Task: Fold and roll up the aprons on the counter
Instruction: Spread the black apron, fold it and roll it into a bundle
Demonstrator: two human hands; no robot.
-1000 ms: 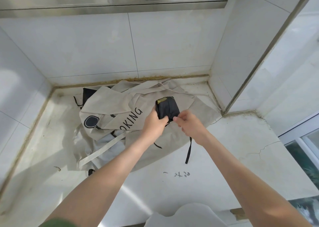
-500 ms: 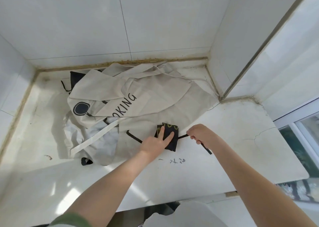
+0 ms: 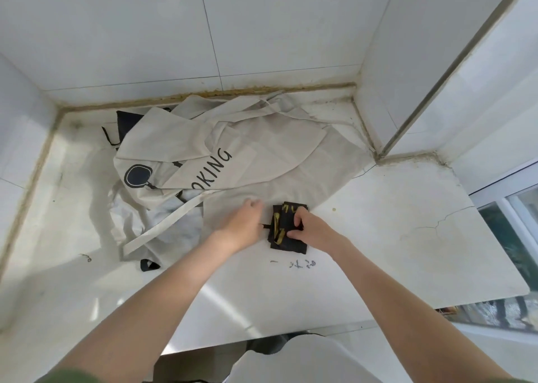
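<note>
A small folded black apron (image 3: 283,228) with yellow print lies on the white counter (image 3: 393,237), partly on the hem of a crumpled beige apron (image 3: 233,155) printed with black letters. My right hand (image 3: 305,228) rests on the black bundle's right side, fingers curled onto it. My left hand (image 3: 243,222) is just left of the bundle and holds its thin black strap, whose short end shows between hand and bundle. Another dark apron (image 3: 125,120) peeks out behind the beige one.
Tiled walls close the counter at the back, left and right, with a wall corner (image 3: 378,149) jutting in. A beige strap (image 3: 163,228) and pale cloth (image 3: 174,208) trail at the left. The counter's front edge (image 3: 291,333) is near me. A window (image 3: 518,222) is at the right.
The black bundle came down from above the beige apron to the counter. My right hand moved from the strap onto the bundle; my left hand moved off the bundle to the strap.
</note>
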